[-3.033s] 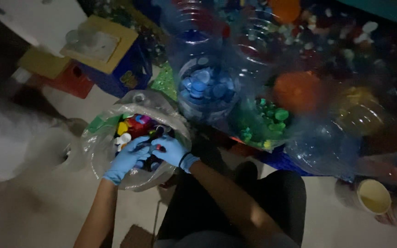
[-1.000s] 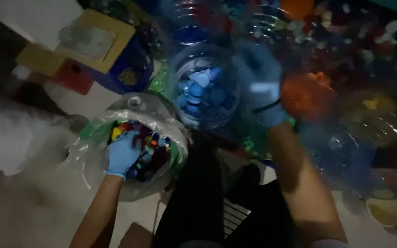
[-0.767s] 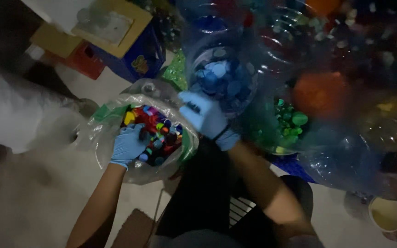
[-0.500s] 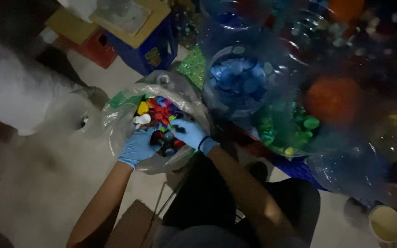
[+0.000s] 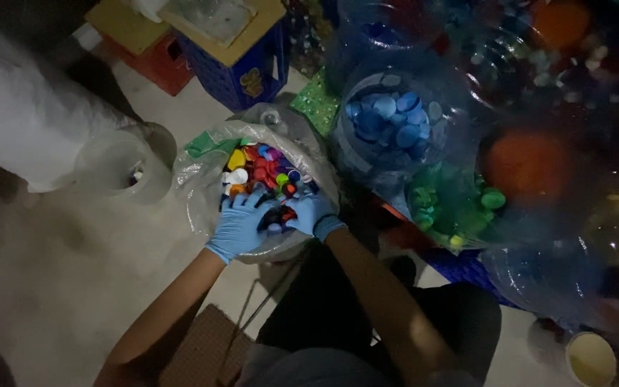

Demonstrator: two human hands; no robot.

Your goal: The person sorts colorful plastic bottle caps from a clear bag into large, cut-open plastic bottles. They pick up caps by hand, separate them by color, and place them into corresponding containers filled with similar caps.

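A clear plastic bag [image 5: 198, 188] sits open on the floor, full of mixed coloured bottle caps [image 5: 266, 166]. Both of my hands wear blue gloves and are down in the caps at the bag's near side. My left hand [image 5: 239, 224] lies with fingers spread on the caps. My right hand [image 5: 308, 212] is beside it, fingers curled into the pile; whether it holds a cap is hidden.
Large clear jugs stand to the right: one with blue caps [image 5: 394, 125], one with green caps [image 5: 456, 208], one with orange caps [image 5: 528, 163]. A blue crate [image 5: 241, 72] with a yellow lid stands behind the bag. A white sack [image 5: 30, 122] lies at left, a small cup [image 5: 590, 358] bottom right.
My right hand went up to the jug of blue caps a second ago, then came back down into the bag beside my left hand.
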